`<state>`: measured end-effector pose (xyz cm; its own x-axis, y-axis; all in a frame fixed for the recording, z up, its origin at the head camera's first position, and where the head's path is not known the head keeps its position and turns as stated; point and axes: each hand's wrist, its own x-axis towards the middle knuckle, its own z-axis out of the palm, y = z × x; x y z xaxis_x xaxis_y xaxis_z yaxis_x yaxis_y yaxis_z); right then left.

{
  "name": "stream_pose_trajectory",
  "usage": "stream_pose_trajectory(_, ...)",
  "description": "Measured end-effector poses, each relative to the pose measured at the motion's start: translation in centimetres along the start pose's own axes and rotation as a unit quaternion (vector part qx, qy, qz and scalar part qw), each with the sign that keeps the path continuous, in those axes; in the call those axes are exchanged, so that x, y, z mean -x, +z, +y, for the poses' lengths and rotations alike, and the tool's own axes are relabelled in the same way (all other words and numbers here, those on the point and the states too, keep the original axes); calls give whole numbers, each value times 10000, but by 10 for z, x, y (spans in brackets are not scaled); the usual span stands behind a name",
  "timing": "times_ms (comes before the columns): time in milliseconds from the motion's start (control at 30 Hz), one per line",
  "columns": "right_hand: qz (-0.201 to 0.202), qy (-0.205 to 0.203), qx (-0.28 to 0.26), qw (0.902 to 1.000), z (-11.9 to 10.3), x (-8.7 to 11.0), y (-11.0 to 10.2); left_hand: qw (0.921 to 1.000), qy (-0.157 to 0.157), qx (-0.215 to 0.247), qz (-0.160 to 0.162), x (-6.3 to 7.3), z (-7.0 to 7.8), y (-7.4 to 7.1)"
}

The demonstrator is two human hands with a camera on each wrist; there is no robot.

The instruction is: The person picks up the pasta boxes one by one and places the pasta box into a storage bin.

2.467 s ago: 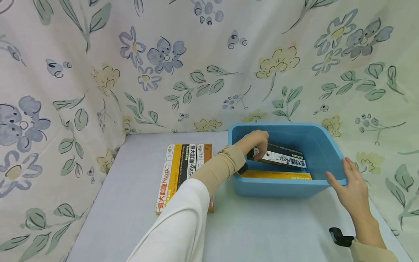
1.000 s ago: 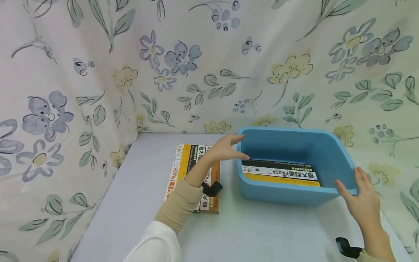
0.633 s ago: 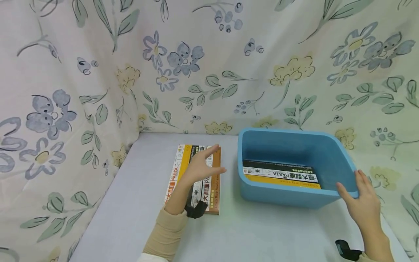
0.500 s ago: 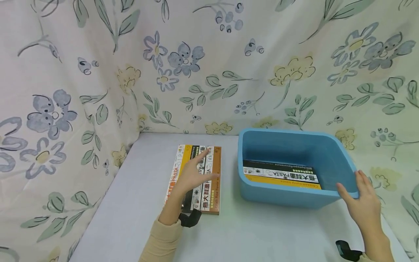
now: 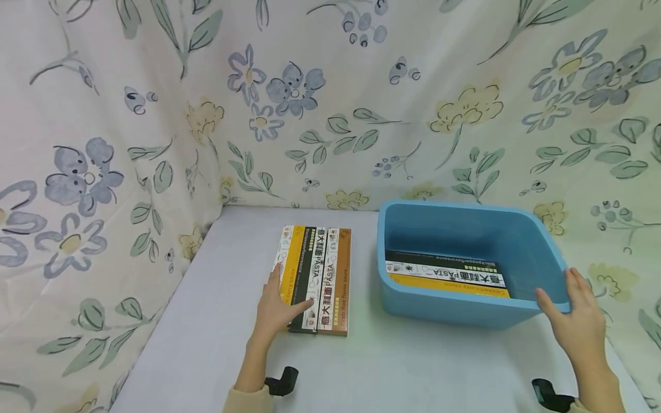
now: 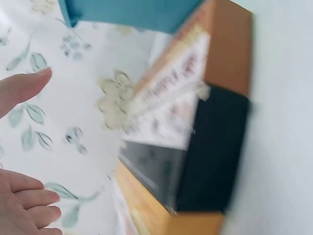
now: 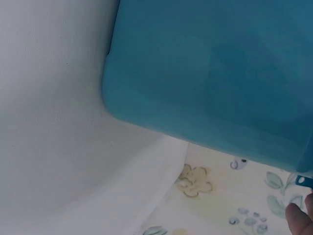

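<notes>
My left hand (image 5: 273,307), thumb and fingers spread, hovers over the near left part of a row of pasta boxes. The row has a yellow-and-white box (image 5: 294,252), a black-and-white box (image 5: 308,269) and a brown-and-white box (image 5: 341,281), side by side; the hand partly covers the yellow one. In the left wrist view nothing lies between thumb and fingers. With thumb and fingers at its near right corner, my right hand (image 5: 580,321) holds the rim of a blue bin (image 5: 454,312). Inside lie a black-and-white pasta box (image 5: 444,267) and a yellow box (image 5: 449,285).
The white tabletop (image 5: 413,373) runs in front of the bin and left of the boxes. A floral curtain (image 5: 330,103) hangs behind and at both sides, close to the bin's back. Bin and box row stand a short gap apart.
My left hand has released the black-and-white box inside the bin, come out and moved left and nearer to me over the box row. My right hand stays at the bin's corner.
</notes>
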<state>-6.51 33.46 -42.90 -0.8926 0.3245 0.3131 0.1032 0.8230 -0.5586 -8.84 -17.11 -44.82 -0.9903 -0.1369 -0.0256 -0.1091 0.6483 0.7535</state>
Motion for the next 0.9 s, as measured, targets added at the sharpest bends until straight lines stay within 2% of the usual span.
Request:
stream_pose_trajectory(267,58,-99,-49,9999,-3,1,-1,9979,-401,-290,-422,2,-60,-2)
stream_pose_trajectory(433,44,-94,-43,9999,-3,0,-1,9965,-538,-288,-571,2,-85,-3)
stream_pose_trajectory(633,60,-39,-26,10000,-3,1,-1,9980,-242,-148,-574,-2,-94,4)
stream_pose_trajectory(900,16,40,17,10000,-2,1,-1,9975,29,291,-650,-7,-94,12)
